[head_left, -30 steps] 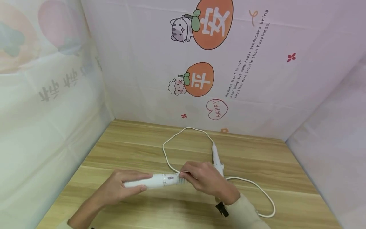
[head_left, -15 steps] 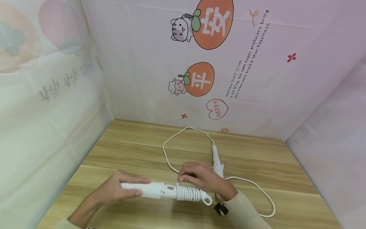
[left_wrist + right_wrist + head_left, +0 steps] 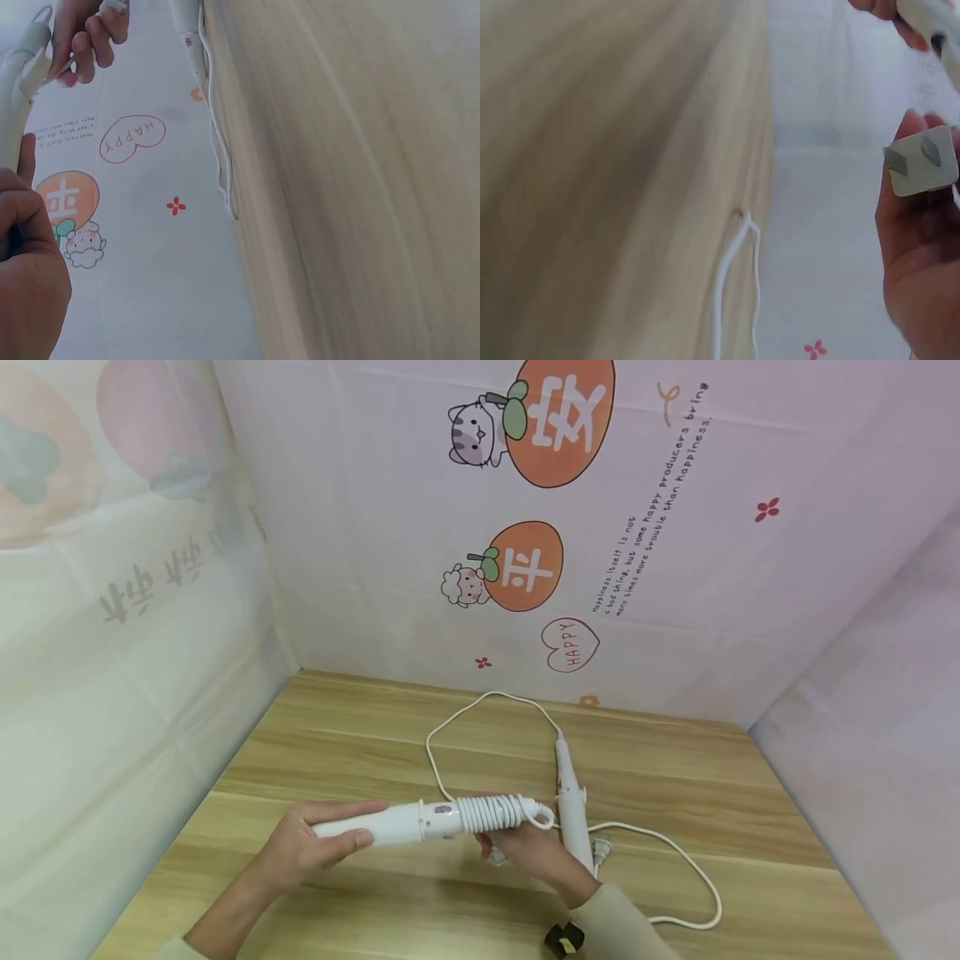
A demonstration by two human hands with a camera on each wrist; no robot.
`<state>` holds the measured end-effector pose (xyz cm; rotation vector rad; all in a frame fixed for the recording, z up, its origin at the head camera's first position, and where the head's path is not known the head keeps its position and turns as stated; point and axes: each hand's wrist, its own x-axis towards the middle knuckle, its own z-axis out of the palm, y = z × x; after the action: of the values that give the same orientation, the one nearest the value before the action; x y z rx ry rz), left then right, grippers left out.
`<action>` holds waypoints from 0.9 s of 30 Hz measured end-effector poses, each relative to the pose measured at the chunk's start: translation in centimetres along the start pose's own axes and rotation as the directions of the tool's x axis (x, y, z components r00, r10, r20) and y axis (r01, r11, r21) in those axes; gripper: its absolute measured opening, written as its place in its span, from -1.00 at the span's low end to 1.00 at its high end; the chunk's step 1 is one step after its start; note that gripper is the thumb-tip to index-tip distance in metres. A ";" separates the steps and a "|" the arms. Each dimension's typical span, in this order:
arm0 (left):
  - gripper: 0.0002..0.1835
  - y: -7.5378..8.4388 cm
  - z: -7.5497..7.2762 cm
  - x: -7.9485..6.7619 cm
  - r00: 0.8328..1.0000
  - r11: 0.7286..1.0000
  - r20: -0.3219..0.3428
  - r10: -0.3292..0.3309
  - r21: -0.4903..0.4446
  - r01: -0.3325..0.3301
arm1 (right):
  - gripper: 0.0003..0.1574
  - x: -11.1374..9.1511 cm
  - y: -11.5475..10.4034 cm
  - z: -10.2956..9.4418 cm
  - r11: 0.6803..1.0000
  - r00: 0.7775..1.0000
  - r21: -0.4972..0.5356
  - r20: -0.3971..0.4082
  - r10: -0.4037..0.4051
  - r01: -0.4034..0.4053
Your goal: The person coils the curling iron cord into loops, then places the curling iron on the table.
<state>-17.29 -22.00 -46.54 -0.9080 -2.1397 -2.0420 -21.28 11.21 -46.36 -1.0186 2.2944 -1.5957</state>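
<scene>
My left hand (image 3: 296, 847) grips a white corded hair iron (image 3: 382, 823) by its thick end, fingers above and thumb below. The iron is raised over the table, nearly level. Its white cord (image 3: 491, 813) is wound in tight coils round the narrower part on the right. My right hand (image 3: 536, 856) is under the coiled part, partly hidden by it in the head view. In the left wrist view its fingers (image 3: 101, 37) curl round the loose end of the cord. The two-prong plug (image 3: 922, 161) shows at that hand in the right wrist view.
A second white hair iron (image 3: 573, 814) lies on the wooden table (image 3: 337, 735) beside my right hand, its cord (image 3: 705, 877) looping behind and to the right. Its plug (image 3: 602, 850) lies near. Printed cloth walls (image 3: 375, 527) enclose the table. A black item (image 3: 564, 938) sits by the right sleeve.
My right hand has gone from above the coils to below them, taking the cord end round. The held iron dipped, then rose and tilted slightly.
</scene>
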 end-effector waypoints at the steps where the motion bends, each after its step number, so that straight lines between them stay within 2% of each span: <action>1: -0.52 0.0 0.1 0.0 1.000 1.000 -0.021 -0.001 0.015 0.001 | -0.69 -0.1 0.0 0.2 0.999 0.999 -0.014 -0.017 0.047 -0.047; 3: -0.54 0.1 0.2 0.0 0.998 0.999 -0.065 -0.004 0.040 0.006 | -0.57 -0.1 -0.2 0.8 0.995 0.996 -0.053 -0.043 0.077 -0.079; 6: -0.56 0.3 0.5 0.1 0.992 0.996 -0.129 -0.001 0.084 0.012 | -0.52 0.1 -0.5 1.6 0.992 0.995 -0.121 -0.099 0.025 -0.037; 8: -0.58 0.4 0.7 0.2 0.987 0.993 -0.162 0.008 0.116 0.011 | -0.55 0.0 -0.8 2.1 0.984 0.992 -0.177 -0.122 -0.019 -0.003; 11: -0.59 0.6 0.9 0.4 0.981 0.985 -0.191 0.035 0.170 -0.002 | -0.65 -0.2 -1.4 2.5 0.968 0.988 -0.250 -0.148 -0.036 -0.002; 14: -0.57 0.4 1.1 0.5 0.974 0.971 -0.201 0.106 0.232 -0.057 | -0.76 -0.5 -2.0 2.6 0.951 0.984 -0.309 -0.172 -0.050 -0.005; 17: -0.54 0.0 1.2 0.5 0.966 0.952 -0.203 0.159 0.292 -0.095 | -0.79 -0.7 -2.7 2.7 0.953 0.981 -0.300 -0.194 -0.025 -0.035; 20: -0.52 -0.2 1.3 0.4 0.962 0.932 -0.197 0.190 0.344 -0.113 | -0.76 -0.9 -3.3 2.5 0.966 0.978 -0.238 -0.203 0.050 -0.099; 22: -0.52 -0.2 1.4 0.4 0.960 0.916 -0.183 0.210 0.381 -0.128 | -0.76 -1.0 -3.7 2.2 0.963 0.975 -0.234 -0.206 0.087 -0.135; 24: -0.51 -0.2 1.5 0.4 0.955 0.893 -0.161 0.251 0.418 -0.164 | -0.79 -1.1 -4.0 1.9 0.945 0.974 -0.296 -0.211 0.075 -0.137; 25: -0.51 -0.2 1.5 0.5 0.951 0.881 -0.148 0.270 0.437 -0.182 | -0.81 -1.1 -4.1 1.8 0.926 0.976 -0.359 -0.211 0.044 -0.119; 27: -0.52 -0.2 1.6 0.5 0.948 0.861 -0.122 0.295 0.465 -0.209 | -0.86 -1.1 -4.3 1.5 0.861 0.978 -0.505 -0.204 -0.045 -0.066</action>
<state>-17.25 -20.31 -46.69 -0.8324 -2.1161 -1.3656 -17.85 9.90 -43.46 -0.9618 2.9597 -1.1497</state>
